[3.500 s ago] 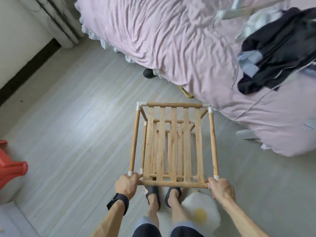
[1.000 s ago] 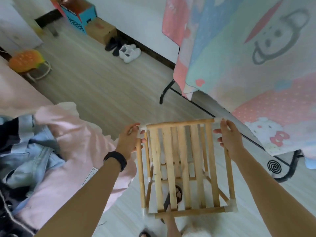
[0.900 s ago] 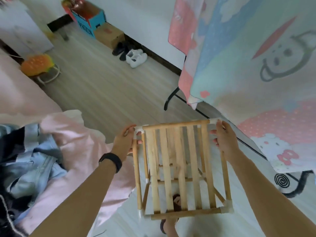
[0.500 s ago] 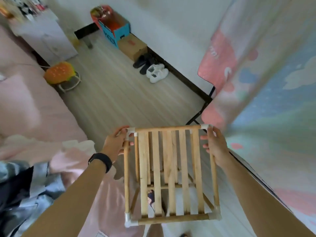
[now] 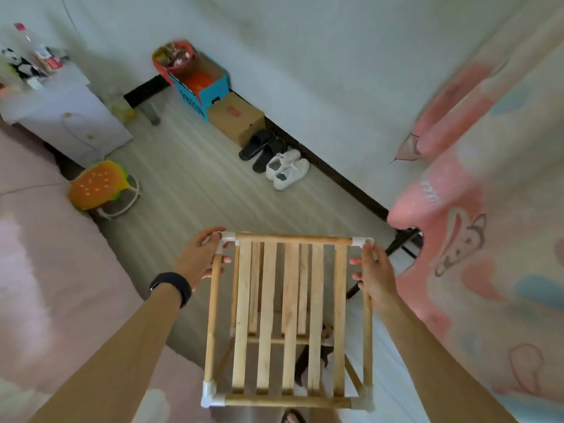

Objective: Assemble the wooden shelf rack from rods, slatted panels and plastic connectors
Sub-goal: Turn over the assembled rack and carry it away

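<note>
The wooden shelf rack [image 5: 290, 319] hangs in the air in front of me, its slatted top panel facing up and a lower slatted panel visible beneath. White plastic connectors [image 5: 227, 239] join the rods at the corners. My left hand [image 5: 200, 257] grips the far left corner around the side rod. My right hand [image 5: 370, 274] grips the right side rod just below the far right connector [image 5: 361, 242].
A pink bed [image 5: 52, 270] lies to the left, a patterned hanging blanket [image 5: 488, 209] close on the right. On the floor ahead: a burger-shaped stool [image 5: 99, 184], black slippers and white shoes [image 5: 287, 169], cardboard boxes [image 5: 235, 117], a white cabinet [image 5: 67, 117].
I have lifted the rack off the floor and turned away from the bed's foot toward the wall. Both hands shifted from the near rail to the far corners.
</note>
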### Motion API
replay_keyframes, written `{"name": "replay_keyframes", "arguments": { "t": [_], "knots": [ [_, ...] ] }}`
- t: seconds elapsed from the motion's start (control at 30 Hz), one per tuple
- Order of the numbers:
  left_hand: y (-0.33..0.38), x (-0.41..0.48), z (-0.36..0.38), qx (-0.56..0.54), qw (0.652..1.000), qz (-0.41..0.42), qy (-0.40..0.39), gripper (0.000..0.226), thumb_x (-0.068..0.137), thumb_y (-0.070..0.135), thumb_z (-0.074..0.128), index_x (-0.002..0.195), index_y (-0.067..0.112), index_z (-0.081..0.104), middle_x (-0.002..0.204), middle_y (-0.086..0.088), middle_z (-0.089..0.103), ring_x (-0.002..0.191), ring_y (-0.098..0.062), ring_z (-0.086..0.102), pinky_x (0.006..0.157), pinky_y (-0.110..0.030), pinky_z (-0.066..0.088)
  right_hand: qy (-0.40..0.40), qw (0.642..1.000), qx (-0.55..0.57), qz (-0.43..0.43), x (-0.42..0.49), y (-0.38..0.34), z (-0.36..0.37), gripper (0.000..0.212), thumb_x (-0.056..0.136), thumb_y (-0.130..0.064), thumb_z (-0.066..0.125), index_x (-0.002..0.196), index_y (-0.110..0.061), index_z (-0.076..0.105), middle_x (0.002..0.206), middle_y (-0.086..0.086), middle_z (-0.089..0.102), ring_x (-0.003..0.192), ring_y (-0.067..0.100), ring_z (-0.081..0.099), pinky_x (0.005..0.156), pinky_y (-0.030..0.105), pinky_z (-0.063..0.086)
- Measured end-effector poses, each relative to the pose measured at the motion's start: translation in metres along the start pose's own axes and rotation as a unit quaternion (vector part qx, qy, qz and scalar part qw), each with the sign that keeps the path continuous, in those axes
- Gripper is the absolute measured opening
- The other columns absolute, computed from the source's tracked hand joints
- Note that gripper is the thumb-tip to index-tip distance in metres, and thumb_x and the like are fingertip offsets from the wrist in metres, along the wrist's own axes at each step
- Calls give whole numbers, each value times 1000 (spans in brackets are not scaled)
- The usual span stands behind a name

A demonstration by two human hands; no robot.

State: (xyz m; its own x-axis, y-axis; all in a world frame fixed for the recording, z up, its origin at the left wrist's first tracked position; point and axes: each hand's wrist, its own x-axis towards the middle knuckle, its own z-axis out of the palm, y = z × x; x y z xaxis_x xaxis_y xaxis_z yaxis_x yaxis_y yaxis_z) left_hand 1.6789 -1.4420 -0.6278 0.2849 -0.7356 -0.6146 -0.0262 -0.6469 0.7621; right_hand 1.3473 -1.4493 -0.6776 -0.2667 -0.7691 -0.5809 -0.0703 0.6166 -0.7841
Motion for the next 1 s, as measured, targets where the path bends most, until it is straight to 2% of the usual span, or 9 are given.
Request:
{"name": "replay_keyframes", "arguments": {
  "t": [0.23,0.43,0.5,0.63,0.77,0.83,0.93,0.97,1.0],
  "knots": [
    [87,122,48,63,997,-7,-34,22,106,28,45,120,28,62,106,-4,73,85,-28,70,76,-43,59,58,996,60,37,100,-46,19,47,103,-56,35,141,-30,44,100,-3,68,93,19,65,62,26,44],
    [152,227,110,122,989,2,-89,22,106,28,46,121,28,61,107,-4,72,89,-29,71,77,-44,58,145,982,91,75,177,-75,21,42,103,-56,36,137,-33,45,91,-3,70,70,15,63,56,24,42],
    [170,263,133,138,984,3,-113,21,106,29,46,120,29,61,107,-3,72,90,-29,71,79,-45,58,164,977,106,83,202,-82,21,44,102,-57,36,137,-33,44,91,-4,70,69,13,62,55,23,42],
    [203,335,181,179,969,7,-172,22,106,33,44,115,33,64,107,-1,74,91,-29,72,78,-44,57,233,956,149,99,258,-94,20,49,102,-53,41,139,-22,51,92,3,69,68,12,59,43,14,39],
    [224,395,228,212,954,30,-210,23,107,31,43,115,33,64,109,-5,73,82,-24,71,74,-41,56,280,941,146,120,294,-97,22,50,98,-65,40,135,-33,51,89,-4,72,72,17,64,55,23,40],
    [237,421,257,226,944,41,-238,22,106,32,45,121,31,62,109,-3,72,83,-21,71,72,-39,56,303,933,145,130,313,-93,22,44,99,-64,38,132,-38,50,93,-3,72,78,18,65,60,27,44],
    [248,449,295,259,922,69,-278,37,101,35,53,138,31,53,125,-2,65,109,-22,65,96,-45,53,321,932,77,152,339,-89,15,30,99,-55,43,121,-36,51,107,4,70,96,25,67,86,44,54],
    [247,456,304,282,912,87,-286,42,100,34,54,141,30,50,129,-2,61,115,-23,61,101,-45,50,319,933,51,156,345,-88,11,30,97,-49,47,121,-32,50,111,5,68,102,28,65,92,48,52],
    [245,458,310,315,896,112,-291,41,99,31,52,140,28,51,128,-1,60,116,-24,59,100,-41,49,311,937,44,153,348,-89,8,32,96,-42,51,125,-28,50,114,4,65,107,29,63,93,48,51]
  ]
}}
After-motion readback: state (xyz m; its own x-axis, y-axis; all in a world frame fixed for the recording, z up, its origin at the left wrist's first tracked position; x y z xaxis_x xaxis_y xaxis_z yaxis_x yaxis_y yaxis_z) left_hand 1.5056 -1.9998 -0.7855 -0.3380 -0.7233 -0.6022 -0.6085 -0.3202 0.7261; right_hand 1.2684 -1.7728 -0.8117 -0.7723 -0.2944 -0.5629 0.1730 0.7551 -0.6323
